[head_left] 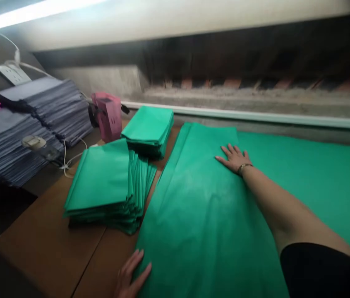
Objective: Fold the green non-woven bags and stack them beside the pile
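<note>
A large green sheet (190,215), folded over in layers, lies across the table, with more green material (305,178) spread out to its right. My right hand (234,159) rests flat on the sheet near its far edge, fingers spread, a bracelet at the wrist. At the near left edge of the sheet is my left hand (131,275), its fingers apart and touching the border; part of it is cut off by the frame. Left of the sheet sits a stack of folded green pieces (100,178). Behind that stands a second green stack (150,124).
The brown tabletop (41,236) shows at the left. A pink box-like object (108,116) stands behind the green stacks. Tall grey stacks (60,103) fill the far left, near a power strip (13,74) and white cords. A pale ledge (255,118) runs along the back.
</note>
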A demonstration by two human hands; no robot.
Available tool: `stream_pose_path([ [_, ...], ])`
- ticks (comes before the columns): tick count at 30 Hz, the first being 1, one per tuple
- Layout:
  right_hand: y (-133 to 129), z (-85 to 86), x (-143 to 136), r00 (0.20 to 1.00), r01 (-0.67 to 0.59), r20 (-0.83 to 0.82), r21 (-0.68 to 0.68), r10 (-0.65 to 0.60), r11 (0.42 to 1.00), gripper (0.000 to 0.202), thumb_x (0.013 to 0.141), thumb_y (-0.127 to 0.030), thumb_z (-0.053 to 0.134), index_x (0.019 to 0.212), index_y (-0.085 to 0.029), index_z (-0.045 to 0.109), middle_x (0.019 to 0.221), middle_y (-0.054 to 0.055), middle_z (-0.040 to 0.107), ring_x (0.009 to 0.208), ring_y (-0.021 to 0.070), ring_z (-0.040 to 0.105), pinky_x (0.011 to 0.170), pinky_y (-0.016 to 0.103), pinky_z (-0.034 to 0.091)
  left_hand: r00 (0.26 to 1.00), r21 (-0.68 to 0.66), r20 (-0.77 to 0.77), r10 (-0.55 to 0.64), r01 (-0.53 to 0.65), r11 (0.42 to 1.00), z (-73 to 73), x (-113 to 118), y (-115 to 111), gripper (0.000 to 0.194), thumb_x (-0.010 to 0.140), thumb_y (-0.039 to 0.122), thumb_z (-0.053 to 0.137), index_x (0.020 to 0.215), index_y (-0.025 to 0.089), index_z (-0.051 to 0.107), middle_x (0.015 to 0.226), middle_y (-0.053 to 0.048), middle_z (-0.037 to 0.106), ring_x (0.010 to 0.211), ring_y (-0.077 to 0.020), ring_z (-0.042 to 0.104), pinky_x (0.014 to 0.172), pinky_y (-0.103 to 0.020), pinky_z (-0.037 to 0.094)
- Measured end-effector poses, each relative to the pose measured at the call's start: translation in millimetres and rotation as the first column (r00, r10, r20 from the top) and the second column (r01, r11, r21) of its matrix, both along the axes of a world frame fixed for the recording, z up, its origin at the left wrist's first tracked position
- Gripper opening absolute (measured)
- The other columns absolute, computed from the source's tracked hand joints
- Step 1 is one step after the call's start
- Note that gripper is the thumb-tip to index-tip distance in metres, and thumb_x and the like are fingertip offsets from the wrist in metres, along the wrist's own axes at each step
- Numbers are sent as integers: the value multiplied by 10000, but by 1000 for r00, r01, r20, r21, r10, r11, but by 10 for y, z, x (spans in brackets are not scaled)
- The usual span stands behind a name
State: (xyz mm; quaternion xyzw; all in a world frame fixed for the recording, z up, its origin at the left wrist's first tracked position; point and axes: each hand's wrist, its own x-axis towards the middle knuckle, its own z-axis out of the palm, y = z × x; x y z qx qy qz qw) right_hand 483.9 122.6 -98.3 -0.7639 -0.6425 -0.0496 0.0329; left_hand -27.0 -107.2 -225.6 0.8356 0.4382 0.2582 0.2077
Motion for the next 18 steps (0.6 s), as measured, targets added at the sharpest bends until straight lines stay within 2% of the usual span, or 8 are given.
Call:
stream_pose_path([
  [3,-758,-115,-450,990,-143,-7,-62,143,988,798,870,-678,127,1459,-142,179,1512,132,104,1368,313,59,1057,545,47,981,8,100,-164,165,986,301,1,5,537,884,375,310,1412,283,332,1502,-59,215,1346,-353,250,1059,-538,289],
  [6,-1972,-260,-1202,957,-291,-33,-156,289,944,850,797,-736,359,1454,-214,226,1517,76,96,1379,280,66,1094,495,-2,970,-2,124,-211,213,977,388,4,20,537,873,305,326,1405,235,347,1499,-71,197,1364,-331,199,1087,-529,231],
  [9,-3304,-408,-2017,830,-557,-147,-164,538,814,871,765,-722,438,1463,-265,187,1509,64,111,1373,315,97,1077,573,-52,964,-14,151,-220,225,974,383,-20,-5,545,843,264,361,1385,208,377,1489,-79,208,1367,-311,188,1101,-516,211],
  [11,-3978,-489,-2330,705,-707,-207,-124,678,697,760,828,-612,433,1464,-291,168,1503,25,151,1375,251,132,1113,500,-21,958,-14,182,-223,229,973,378,-45,-25,551,824,246,379,1372,197,397,1483,-80,221,1365,-301,192,1108,-509,201],
  [12,-4211,-502,-2380,676,-732,-211,-84,706,676,710,855,-529,436,1465,-279,173,1500,26,169,1371,218,158,1131,446,26,954,-18,197,-225,233,972,381,-57,-31,551,816,238,384,1365,193,408,1479,-79,230,1363,-296,196,1110,-505,198],
  [14,-4471,-456,-2295,743,-660,-198,-61,639,749,683,856,-395,456,1467,-245,189,1497,55,175,1363,219,187,1134,425,92,948,-41,229,-221,236,971,402,-79,-29,548,802,223,387,1347,191,435,1465,-79,263,1354,-285,221,1112,-497,200],
  [16,-4512,-360,-2091,837,-536,-174,-74,518,841,712,819,-346,488,1464,-246,204,1495,74,173,1354,268,208,1120,496,106,942,-79,268,-202,231,970,450,-89,0,562,788,209,386,1347,192,434,1441,-82,309,1333,-271,267,1108,-481,219],
  [18,-4433,-302,-1922,860,-503,-148,-80,489,861,754,767,-341,521,1456,-275,224,1493,60,182,1344,300,224,1107,547,100,932,-105,322,-168,211,972,527,-80,63,593,773,194,384,1365,179,409,1409,-93,358,1304,-255,319,1101,-454,247],
])
